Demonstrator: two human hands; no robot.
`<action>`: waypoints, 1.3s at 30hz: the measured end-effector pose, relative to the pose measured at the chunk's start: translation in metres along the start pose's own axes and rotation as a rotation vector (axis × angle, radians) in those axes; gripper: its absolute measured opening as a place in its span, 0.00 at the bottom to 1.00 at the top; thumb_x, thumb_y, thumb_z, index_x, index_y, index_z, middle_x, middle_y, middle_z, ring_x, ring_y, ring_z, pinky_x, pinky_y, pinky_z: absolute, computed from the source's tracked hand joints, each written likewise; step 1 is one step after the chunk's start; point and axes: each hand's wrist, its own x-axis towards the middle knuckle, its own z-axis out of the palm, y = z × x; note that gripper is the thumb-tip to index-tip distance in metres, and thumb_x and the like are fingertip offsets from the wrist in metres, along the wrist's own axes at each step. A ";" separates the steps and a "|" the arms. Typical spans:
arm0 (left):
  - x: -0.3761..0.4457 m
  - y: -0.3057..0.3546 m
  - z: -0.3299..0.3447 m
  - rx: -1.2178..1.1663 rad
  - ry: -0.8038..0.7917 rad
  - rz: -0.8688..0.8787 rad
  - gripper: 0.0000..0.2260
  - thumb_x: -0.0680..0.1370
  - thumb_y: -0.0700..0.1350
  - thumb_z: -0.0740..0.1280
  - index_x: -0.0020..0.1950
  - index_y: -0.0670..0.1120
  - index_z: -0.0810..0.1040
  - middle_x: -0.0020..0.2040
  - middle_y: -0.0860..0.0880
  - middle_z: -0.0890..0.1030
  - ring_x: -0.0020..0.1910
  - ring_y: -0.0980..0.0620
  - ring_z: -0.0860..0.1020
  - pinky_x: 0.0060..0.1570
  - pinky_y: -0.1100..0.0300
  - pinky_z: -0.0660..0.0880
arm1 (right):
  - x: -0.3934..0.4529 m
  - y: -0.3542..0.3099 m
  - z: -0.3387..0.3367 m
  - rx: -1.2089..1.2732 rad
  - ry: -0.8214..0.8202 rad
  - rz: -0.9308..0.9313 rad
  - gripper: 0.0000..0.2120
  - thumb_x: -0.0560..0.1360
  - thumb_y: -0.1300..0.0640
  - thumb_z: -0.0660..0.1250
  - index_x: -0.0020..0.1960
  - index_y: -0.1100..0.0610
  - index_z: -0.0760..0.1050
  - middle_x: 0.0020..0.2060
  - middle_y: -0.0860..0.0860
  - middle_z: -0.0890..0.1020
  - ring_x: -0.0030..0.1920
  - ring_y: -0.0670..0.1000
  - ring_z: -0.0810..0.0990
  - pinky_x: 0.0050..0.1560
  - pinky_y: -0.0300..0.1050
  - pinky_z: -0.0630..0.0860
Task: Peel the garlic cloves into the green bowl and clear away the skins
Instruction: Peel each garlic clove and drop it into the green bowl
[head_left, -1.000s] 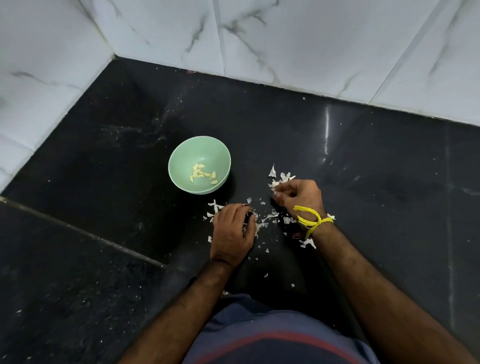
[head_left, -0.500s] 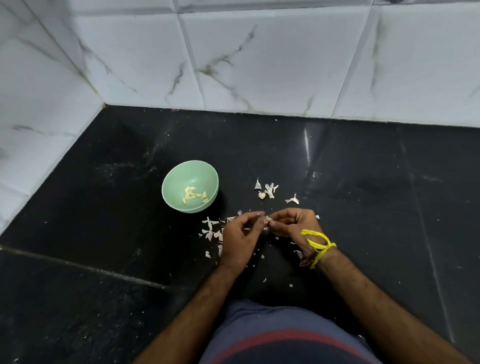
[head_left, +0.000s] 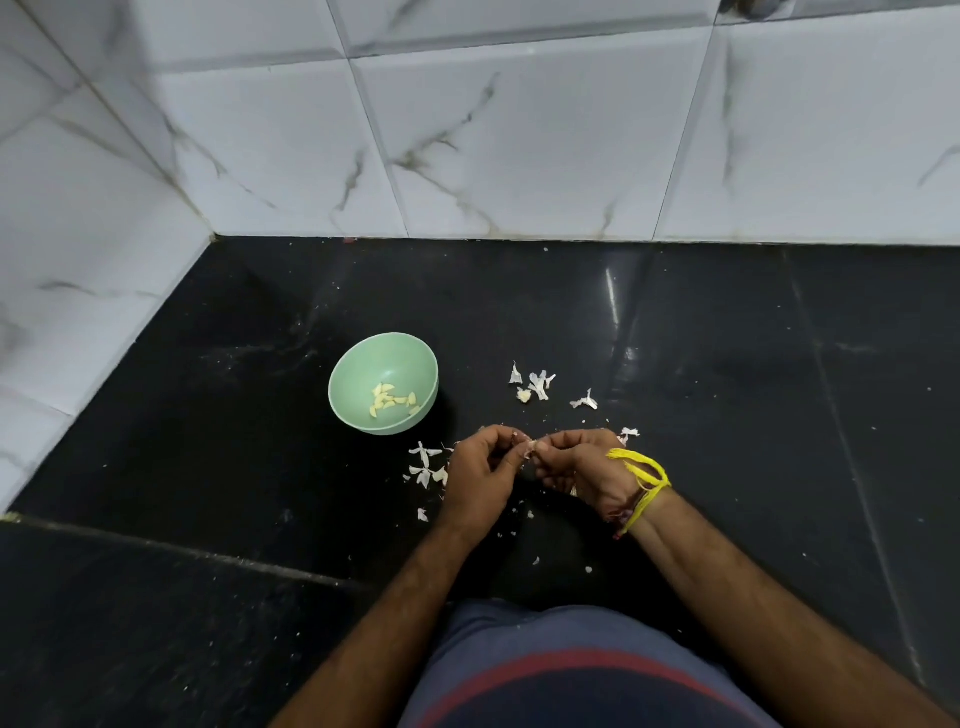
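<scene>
A green bowl (head_left: 358, 371) sits on the black stone counter, with several peeled yellowish garlic cloves (head_left: 390, 400) inside. Just right of and nearer than the bowl, my left hand (head_left: 480, 475) and my right hand (head_left: 582, 467) meet, both pinching a small garlic clove (head_left: 530, 448) between their fingertips; most of the clove is hidden by fingers. White garlic skins (head_left: 537, 387) lie scattered beyond my hands, and more garlic skins (head_left: 426, 467) lie left of my left hand.
The black counter (head_left: 727, 415) ends at white marble-pattern wall tiles (head_left: 519, 156) behind and on the left. A yellow thread band (head_left: 647, 480) circles my right wrist. Tiny skin flakes (head_left: 535, 561) dot the counter near my body.
Both hands lifted from the counter and came together at the clove. The view tilted up, showing more of the wall.
</scene>
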 end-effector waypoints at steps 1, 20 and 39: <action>-0.001 0.001 0.001 -0.027 -0.001 -0.028 0.05 0.78 0.37 0.70 0.47 0.46 0.82 0.44 0.48 0.85 0.44 0.56 0.83 0.48 0.62 0.79 | 0.001 0.001 -0.001 0.048 -0.033 0.039 0.03 0.75 0.68 0.67 0.44 0.66 0.79 0.32 0.56 0.82 0.30 0.48 0.81 0.31 0.38 0.78; -0.013 0.005 0.005 -0.291 0.125 -0.193 0.05 0.77 0.33 0.71 0.51 0.33 0.81 0.45 0.40 0.85 0.42 0.53 0.83 0.43 0.63 0.79 | 0.001 0.010 0.005 0.145 -0.103 0.053 0.04 0.77 0.65 0.66 0.46 0.64 0.79 0.33 0.55 0.81 0.30 0.48 0.79 0.31 0.38 0.77; -0.024 0.031 -0.007 -0.090 0.044 -0.155 0.04 0.81 0.38 0.67 0.47 0.42 0.81 0.41 0.46 0.85 0.40 0.56 0.82 0.42 0.65 0.78 | -0.002 0.011 0.007 -0.141 -0.103 -0.331 0.06 0.73 0.66 0.72 0.48 0.68 0.80 0.37 0.61 0.83 0.36 0.54 0.82 0.41 0.52 0.82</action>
